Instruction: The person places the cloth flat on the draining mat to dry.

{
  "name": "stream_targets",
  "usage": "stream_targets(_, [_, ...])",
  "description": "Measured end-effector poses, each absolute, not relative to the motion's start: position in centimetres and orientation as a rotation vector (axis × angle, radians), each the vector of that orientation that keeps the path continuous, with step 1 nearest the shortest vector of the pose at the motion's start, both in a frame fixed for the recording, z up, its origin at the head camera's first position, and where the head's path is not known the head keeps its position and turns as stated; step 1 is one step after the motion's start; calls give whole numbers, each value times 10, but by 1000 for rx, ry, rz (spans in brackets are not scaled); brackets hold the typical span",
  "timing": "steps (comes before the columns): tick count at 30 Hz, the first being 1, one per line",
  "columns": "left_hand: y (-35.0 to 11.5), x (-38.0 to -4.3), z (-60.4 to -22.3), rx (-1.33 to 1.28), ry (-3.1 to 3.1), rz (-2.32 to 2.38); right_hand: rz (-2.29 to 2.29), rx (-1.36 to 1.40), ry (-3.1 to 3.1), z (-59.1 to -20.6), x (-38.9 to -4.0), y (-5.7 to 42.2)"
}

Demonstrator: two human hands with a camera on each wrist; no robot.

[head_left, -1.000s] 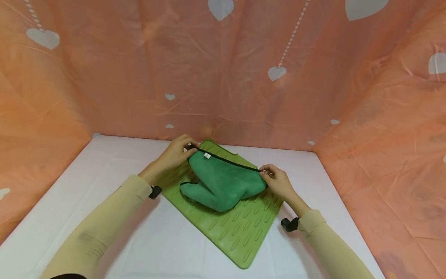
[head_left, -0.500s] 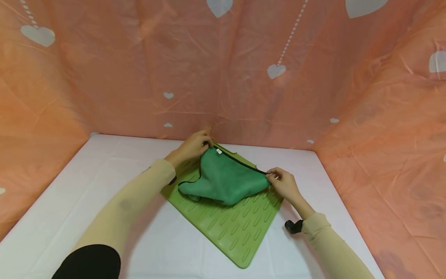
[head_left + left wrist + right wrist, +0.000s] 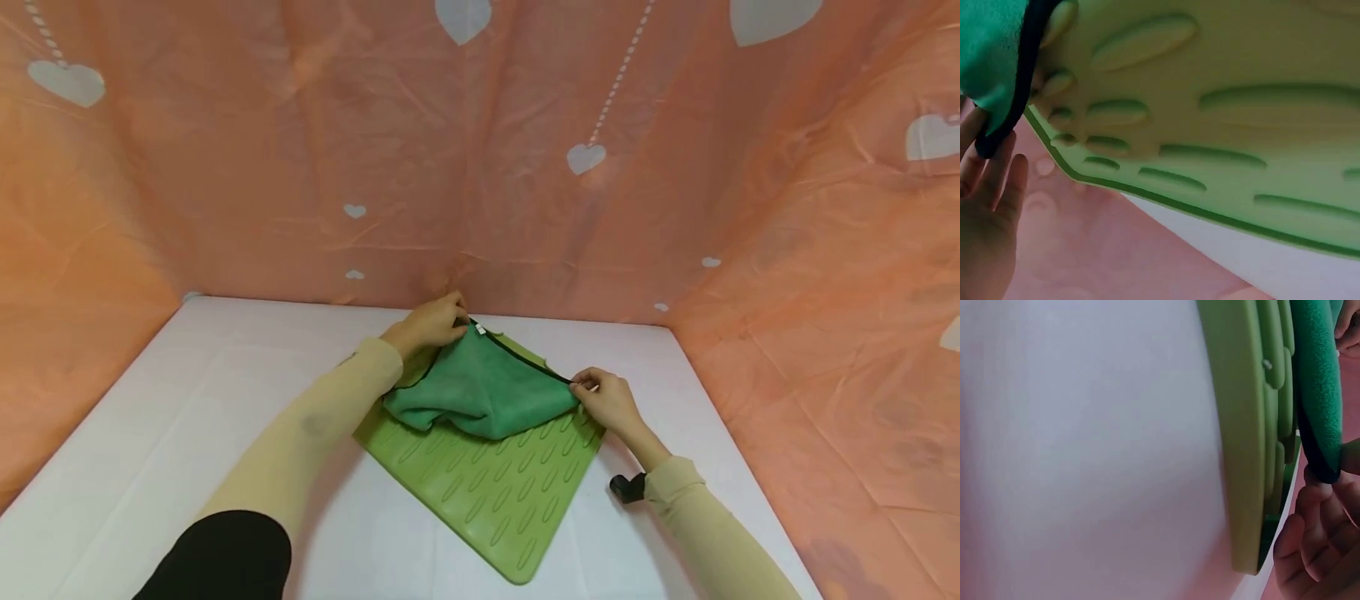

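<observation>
A green cloth [image 3: 487,387] with dark edging and a small white tag lies bunched over a green mat [image 3: 495,508] with raised oval ridges. My left hand [image 3: 435,323] pinches the cloth's far left corner, close to the tag. At the other end of the dark edge, my right hand [image 3: 606,404] holds the right corner between thumb and fingers. The edge is stretched straight between both hands, while the near part sags in folds. In the left wrist view, the dark-edged corner [image 3: 1007,131] sits between fingers. The right wrist view shows the cloth [image 3: 1322,381] just above the mat's edge.
The mat lies diagonally on a white table [image 3: 225,400]. Orange-pink sheeting [image 3: 480,208] with pale hearts hangs behind and at both sides, close to the mat's far corner. A black round shape [image 3: 217,554] covers part of the left sleeve.
My left hand has moved right and slightly away, carrying its cloth corner along. The flap at the cloth's left has sunk into folds. My right hand has barely moved.
</observation>
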State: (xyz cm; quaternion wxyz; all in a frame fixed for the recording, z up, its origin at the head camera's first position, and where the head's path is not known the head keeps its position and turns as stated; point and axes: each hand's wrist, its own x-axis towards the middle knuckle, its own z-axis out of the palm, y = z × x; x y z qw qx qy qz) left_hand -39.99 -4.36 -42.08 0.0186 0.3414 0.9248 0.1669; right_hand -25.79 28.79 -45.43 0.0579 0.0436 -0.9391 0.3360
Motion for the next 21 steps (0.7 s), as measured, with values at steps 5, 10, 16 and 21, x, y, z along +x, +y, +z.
stream_targets(5, [-40, -398, -424, 1008, 2826, 420, 980, 139, -2854, -455, -260, 286])
stream_targets(10, [-40, -401, -432, 1050, 2833, 336, 936, 147, -2885, -456, -261, 285])
stream_targets(16, [-42, -401, -436, 1078, 2826, 371, 893, 145, -2920, -456, -260, 284])
stream_targets(21, [-44, -393, -426, 1094, 2826, 484, 878, 165, -2872, -449, -257, 283])
